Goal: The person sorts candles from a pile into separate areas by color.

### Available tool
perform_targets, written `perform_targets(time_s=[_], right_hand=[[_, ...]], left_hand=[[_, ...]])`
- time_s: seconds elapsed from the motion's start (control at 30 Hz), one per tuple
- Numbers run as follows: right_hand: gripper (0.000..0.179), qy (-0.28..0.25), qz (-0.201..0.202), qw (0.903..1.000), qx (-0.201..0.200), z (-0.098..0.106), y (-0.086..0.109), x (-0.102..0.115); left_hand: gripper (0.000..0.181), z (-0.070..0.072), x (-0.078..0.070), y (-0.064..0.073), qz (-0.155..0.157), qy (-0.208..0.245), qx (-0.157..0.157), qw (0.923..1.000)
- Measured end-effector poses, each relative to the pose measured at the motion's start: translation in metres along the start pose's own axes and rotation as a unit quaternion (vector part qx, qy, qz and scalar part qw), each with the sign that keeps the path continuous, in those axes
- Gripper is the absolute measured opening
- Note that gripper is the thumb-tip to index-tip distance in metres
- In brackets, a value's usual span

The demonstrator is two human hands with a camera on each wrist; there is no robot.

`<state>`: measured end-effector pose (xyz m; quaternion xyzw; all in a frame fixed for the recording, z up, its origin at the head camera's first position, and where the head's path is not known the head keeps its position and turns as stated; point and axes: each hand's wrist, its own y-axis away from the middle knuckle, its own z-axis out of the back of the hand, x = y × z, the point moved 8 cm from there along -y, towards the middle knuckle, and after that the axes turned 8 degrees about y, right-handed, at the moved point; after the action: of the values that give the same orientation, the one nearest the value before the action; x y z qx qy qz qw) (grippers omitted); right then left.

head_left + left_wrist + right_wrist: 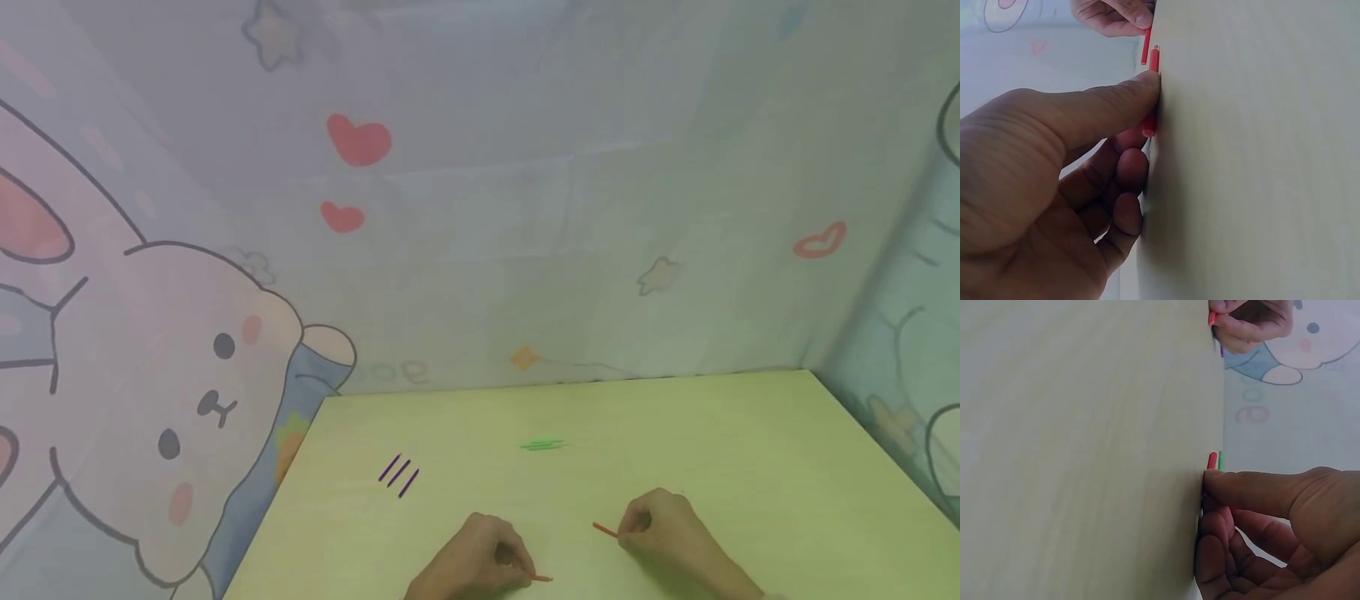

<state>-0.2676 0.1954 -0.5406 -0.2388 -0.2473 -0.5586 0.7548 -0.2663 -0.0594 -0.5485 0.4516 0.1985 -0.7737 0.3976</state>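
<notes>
My left hand (480, 557) pinches a short red stick (1154, 59) between thumb and fingers, low over the tabletop near its front edge. Both ends of that stick poke out past the thumb in the left wrist view. To the right and a little farther back, my right hand (667, 529) pinches a second red stick (605, 529), whose free end points left toward the other hand. In the right wrist view only a short tip of this red stick (1212, 460) shows beyond the thumb. The two red sticks are apart from each other in the head view.
Three purple sticks (399, 475) lie slanted side by side at the left of the pale yellow table (712, 433). Several thin green sticks (542, 445) lie close together toward the back middle. Behind the table hangs a printed cloth (487, 275) with hearts and a rabbit.
</notes>
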Motion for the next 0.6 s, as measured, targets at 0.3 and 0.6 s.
perform_targets(time_s=[0.3,0.6], right_hand=[[0.015,-0.011,-0.016,0.9998,0.005,-0.002,0.002,-0.004],[0.008,-0.038,-0.024,0.9986,0.030,0.001,-0.001,-0.003]], left_hand=[[0.011,-0.002,-0.004,0.000,-0.006,-0.005,0.004,1.0000],[0.009,0.012,-0.031,-0.024,-0.086,-0.116,0.015,0.9894]])
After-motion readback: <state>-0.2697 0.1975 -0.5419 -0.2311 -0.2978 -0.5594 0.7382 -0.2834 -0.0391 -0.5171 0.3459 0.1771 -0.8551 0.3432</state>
